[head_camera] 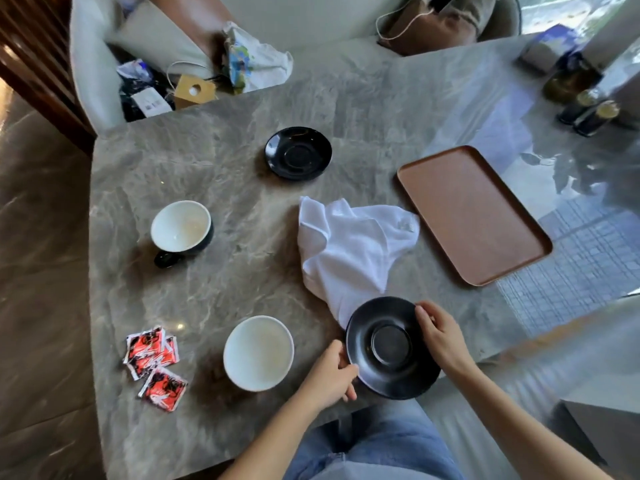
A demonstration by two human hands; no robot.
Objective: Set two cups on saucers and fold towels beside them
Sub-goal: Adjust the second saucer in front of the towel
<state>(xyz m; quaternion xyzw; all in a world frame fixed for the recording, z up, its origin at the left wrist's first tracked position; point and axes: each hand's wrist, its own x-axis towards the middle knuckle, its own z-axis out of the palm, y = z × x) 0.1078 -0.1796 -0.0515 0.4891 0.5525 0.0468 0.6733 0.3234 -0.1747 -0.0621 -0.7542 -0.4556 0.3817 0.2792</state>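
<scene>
Hands [329, 375] and [440, 336] pinch opposite rims of the saucer [391, 346], overhanging the table [242, 161] edge and overlapping the towel [349, 244]. A slip there would likely drop it; dragging could snag the towel.

Near edge is tight: left grip [332, 375] and right grip [440, 337] pinch the near glossy black saucer [391, 348] by its rim, with the near white cup [258, 353] just beside the left grip and the crumpled white towel [353, 247] touching the saucer's far rim. A bare lane of grey marble counter [242, 188] runs up the middle between towel and dark-handled white-lined cup [181, 232] to the far black saucer [298, 153]. The brown rectangular tray [472, 214] blocks the right, red sachets [154, 365] near-left, dark bottles [585, 112] far-right; bare strip below the tray.
</scene>
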